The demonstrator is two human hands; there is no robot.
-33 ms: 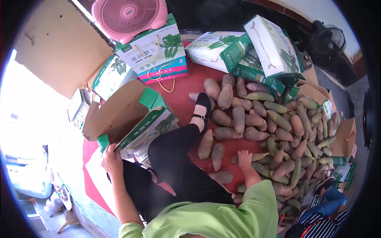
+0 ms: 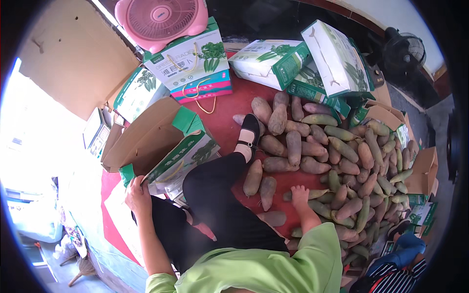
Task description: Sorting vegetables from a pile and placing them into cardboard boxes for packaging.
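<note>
My left hand point(image 2: 139, 196) pinches the near corner of an open cardboard box point(image 2: 183, 155), by a green flap. The box is tilted with its mouth toward the left, and its brown inside shows. On the red mat, my right hand point(image 2: 300, 194) lies over a long greenish radish point(image 2: 317, 193), fingers bent across its middle; both ends stick out beside the hand. A broad heap of radishes point(image 2: 349, 166), some green and some reddish-brown, spreads to the right. Two reddish-brown radishes point(image 2: 253, 178) lie between my leg and that hand.
A pink fan point(image 2: 161, 17) stands on a printed carton point(image 2: 188, 53) at the back. More green-and-white cartons point(image 2: 268, 58) lie behind the heap. My black shoe point(image 2: 249, 132) rests on the red mat point(image 2: 210, 110). Another person in a striped top point(image 2: 395, 278) is at lower right.
</note>
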